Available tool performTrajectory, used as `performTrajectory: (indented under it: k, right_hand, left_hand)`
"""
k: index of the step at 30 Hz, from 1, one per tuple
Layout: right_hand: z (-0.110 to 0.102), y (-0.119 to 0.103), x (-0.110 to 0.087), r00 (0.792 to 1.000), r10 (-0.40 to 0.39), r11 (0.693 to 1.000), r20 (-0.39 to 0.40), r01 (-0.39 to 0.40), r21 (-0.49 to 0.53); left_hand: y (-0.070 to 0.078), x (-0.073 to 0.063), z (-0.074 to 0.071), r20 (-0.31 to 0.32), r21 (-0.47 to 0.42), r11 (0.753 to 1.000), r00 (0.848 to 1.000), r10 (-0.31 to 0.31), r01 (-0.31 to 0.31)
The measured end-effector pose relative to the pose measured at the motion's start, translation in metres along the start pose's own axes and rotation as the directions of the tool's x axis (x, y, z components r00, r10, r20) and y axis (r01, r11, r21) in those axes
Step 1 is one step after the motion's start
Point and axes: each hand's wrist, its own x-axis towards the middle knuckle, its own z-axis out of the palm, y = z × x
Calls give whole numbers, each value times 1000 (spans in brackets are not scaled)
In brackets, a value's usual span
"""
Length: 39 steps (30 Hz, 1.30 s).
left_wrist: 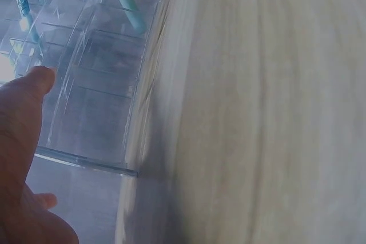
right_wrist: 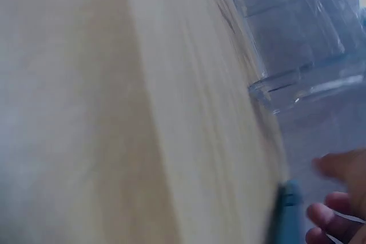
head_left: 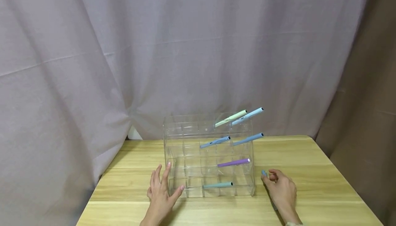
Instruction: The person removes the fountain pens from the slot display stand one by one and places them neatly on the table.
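A clear compartmented rack (head_left: 193, 171) stands on the table. My left hand (head_left: 161, 196) is at its front left, fingers spread, fingertips at the clear plastic; the left wrist view shows the thumb (left_wrist: 40, 81) over it. To the right of the rack, my right hand (head_left: 281, 188) has bent fingers and holds a blue pen (head_left: 264, 173), most of it hidden by the hand. In the right wrist view this pen (right_wrist: 289, 215) is blurred beside the fingertips (right_wrist: 320, 215).
Pens poke out of the rack: pale green (head_left: 232, 118), light blue (head_left: 247, 116), two blue ones (head_left: 216, 142) (head_left: 249, 139), purple (head_left: 233, 163) and teal (head_left: 218, 185). The wooden table (head_left: 309, 178) ends at a grey curtain (head_left: 191, 64) behind.
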Motion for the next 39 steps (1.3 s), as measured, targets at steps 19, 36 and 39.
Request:
performTrajectory:
  k: [19,36,39]
  right_hand:
    - [-17,-110,-17,857,-417,784,-304,508,356]
    - [8,-134,-13,810,-429,783,-400,555,282]
    - [2,-136,-15,822,-388,785,-416,531,318]
  left_hand:
    - [-5,-2,16,-101,-73,993,991,89,-97]
    - [2,-1,7,-2,-53,998,1000,-15,15]
    - [2,-1,8,13,-67,998,1000,-9,10]
